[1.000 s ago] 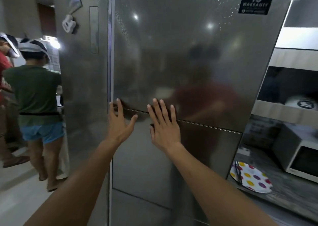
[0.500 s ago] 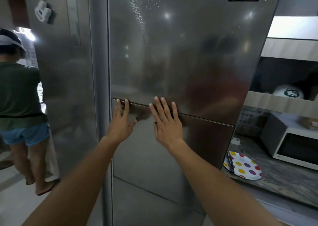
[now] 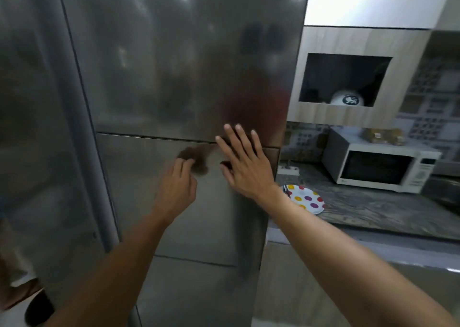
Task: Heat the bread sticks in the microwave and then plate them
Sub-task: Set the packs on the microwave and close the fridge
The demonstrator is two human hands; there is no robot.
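A tall steel fridge (image 3: 174, 65) fills the left and centre, its doors closed. My right hand (image 3: 245, 167) lies flat and open on it, across the seam between the upper and lower door near the right edge. My left hand (image 3: 178, 187) is held just in front of the lower door, fingers slightly curled, holding nothing. To the right a white microwave (image 3: 378, 163) stands on the counter with its door closed. A white plate with coloured dots (image 3: 307, 198) lies on the counter by the fridge's side. Packaged bread-like items (image 3: 383, 136) sit blurred on top of the microwave.
The grey marbled counter (image 3: 373, 209) runs right from the fridge, with a white power strip (image 3: 288, 170) at the back. A wooden wall cabinet (image 3: 348, 114) above holds a white round object (image 3: 347, 99). Another person's foot (image 3: 37, 309) shows at the bottom left.
The view has swung right, bringing the microwave and counter further into sight. My left hand has dropped from the door seam and curled; my right hand stays flat, now by the fridge's right edge.
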